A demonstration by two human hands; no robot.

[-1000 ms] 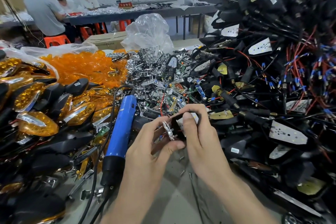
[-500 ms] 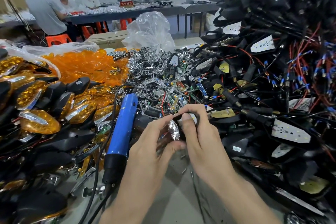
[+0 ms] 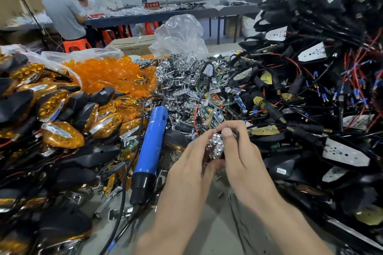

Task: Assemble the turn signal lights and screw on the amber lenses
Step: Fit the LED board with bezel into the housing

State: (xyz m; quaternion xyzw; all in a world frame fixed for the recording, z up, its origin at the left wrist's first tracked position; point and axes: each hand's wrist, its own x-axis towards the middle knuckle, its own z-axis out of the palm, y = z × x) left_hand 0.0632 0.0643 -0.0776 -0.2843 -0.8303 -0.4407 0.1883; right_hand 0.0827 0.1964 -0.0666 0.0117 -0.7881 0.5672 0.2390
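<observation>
- While my left hand [image 3: 186, 163] and right hand [image 3: 242, 151] meet near centre, both pinch one chrome reflector [image 3: 216, 146]: right thumb on its face, left fingertips on its left edge.
- Just left of my left hand lies the blue screwdriver [image 3: 151, 143], black end nearest me.
- Far left: heap of loose amber lenses [image 3: 112, 74].
- Left: pile of finished lights [image 3: 62, 134].
- Right: stack of black housings [image 3: 310, 109] with wires.
- Far centre, beyond my hands: spare reflectors [image 3: 182, 80].
</observation>
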